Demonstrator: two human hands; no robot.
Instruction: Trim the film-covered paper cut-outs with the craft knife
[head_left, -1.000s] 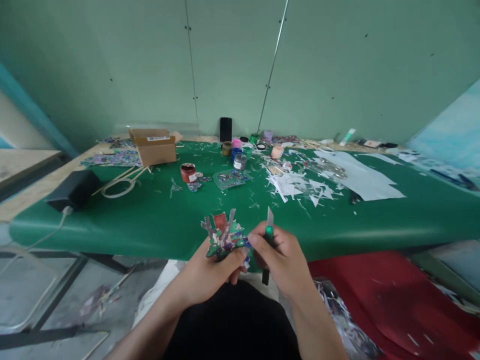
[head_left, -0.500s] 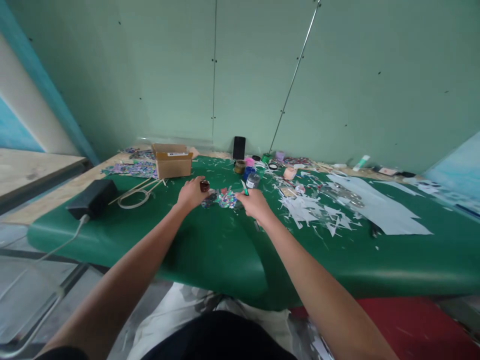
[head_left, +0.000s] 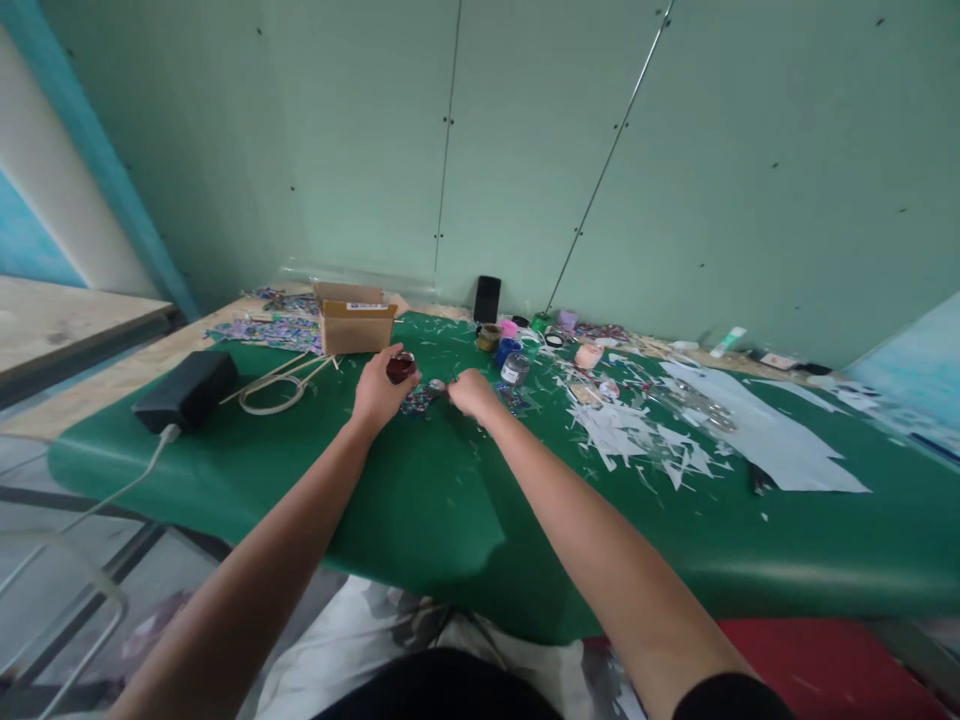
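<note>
Both my arms reach out over a green table (head_left: 390, 500). My left hand (head_left: 379, 393) is closed around a small red jar (head_left: 400, 367), lifted a little off the cloth. My right hand (head_left: 471, 393) is curled shut just to the right of it, fingers pressed together at a small silvery piece (head_left: 436, 385); what it holds I cannot make out. A patch of colourful mosaic-like scraps (head_left: 417, 400) lies between the two hands.
Small paint jars (head_left: 513, 367) cluster behind my right hand, with a black phone (head_left: 487, 298) propped on the wall. A cardboard box (head_left: 355, 318), a white hoop (head_left: 270, 392) and a black adapter (head_left: 187, 388) lie left. White paper cuttings (head_left: 645, 435) cover the right.
My hands left my lap, where they held a colourful cut piece and a green-handled knife, and reached to the table's middle. The left hand took up the red jar.
</note>
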